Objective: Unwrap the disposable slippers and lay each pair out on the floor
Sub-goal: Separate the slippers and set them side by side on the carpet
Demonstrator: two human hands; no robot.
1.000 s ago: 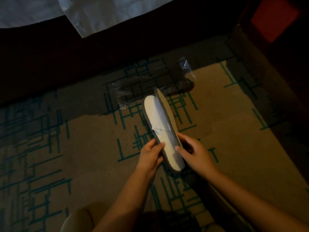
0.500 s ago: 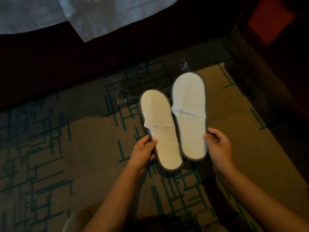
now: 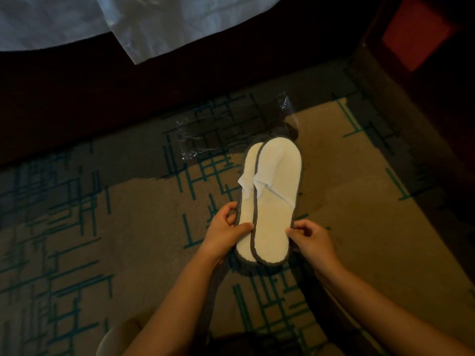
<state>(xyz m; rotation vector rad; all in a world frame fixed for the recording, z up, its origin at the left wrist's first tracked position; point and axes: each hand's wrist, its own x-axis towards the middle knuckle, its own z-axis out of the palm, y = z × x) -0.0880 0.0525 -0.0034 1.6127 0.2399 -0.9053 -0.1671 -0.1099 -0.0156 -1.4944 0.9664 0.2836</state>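
Two white disposable slippers with grey edging overlap low over the carpet, toes pointing away from me. The right slipper (image 3: 276,201) lies on top and covers most of the left slipper (image 3: 246,214). My left hand (image 3: 226,232) pinches the left slipper's heel edge, thumb on top. My right hand (image 3: 311,240) grips the right slipper's heel edge. The empty clear plastic wrapper (image 3: 205,134) lies flat on the carpet just beyond the toes.
Patterned beige carpet (image 3: 128,240) with teal lines covers the floor. A dark bed base with white sheets (image 3: 154,24) hanging over it runs along the top. Dark furniture with a red panel (image 3: 416,34) stands at the upper right. A pale rounded object (image 3: 115,340) shows at the bottom edge.
The slippers went from folded together on edge, to held side by side, to now overlapping with the right one on top. Both hands moved closer together.
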